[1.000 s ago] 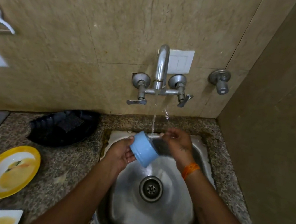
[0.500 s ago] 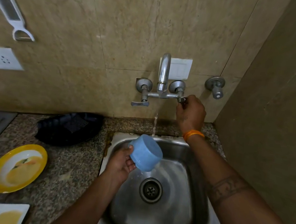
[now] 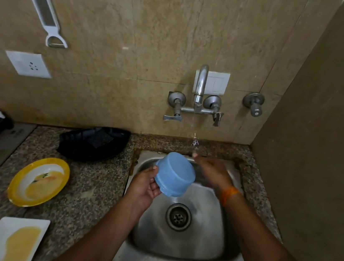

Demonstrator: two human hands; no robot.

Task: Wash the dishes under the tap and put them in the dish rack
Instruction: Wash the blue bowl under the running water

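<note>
Roughly one dish in: my left hand gripped the blue bowl, right hand loosely spread; yellow plate and white square plate, lower left, looked dirty.

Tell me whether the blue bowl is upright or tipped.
Tipped: the blue bowl lies on its side over the sink, base toward the camera, held by the left hand.

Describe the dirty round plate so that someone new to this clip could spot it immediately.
Start at the steel sink and look left across the speckled stone counter. The round plate lies flat there, in front of the black tray and behind the white rectangular plate. Both plates carry yellowish residue, but only this one is round with a bright yellow rim.
</note>
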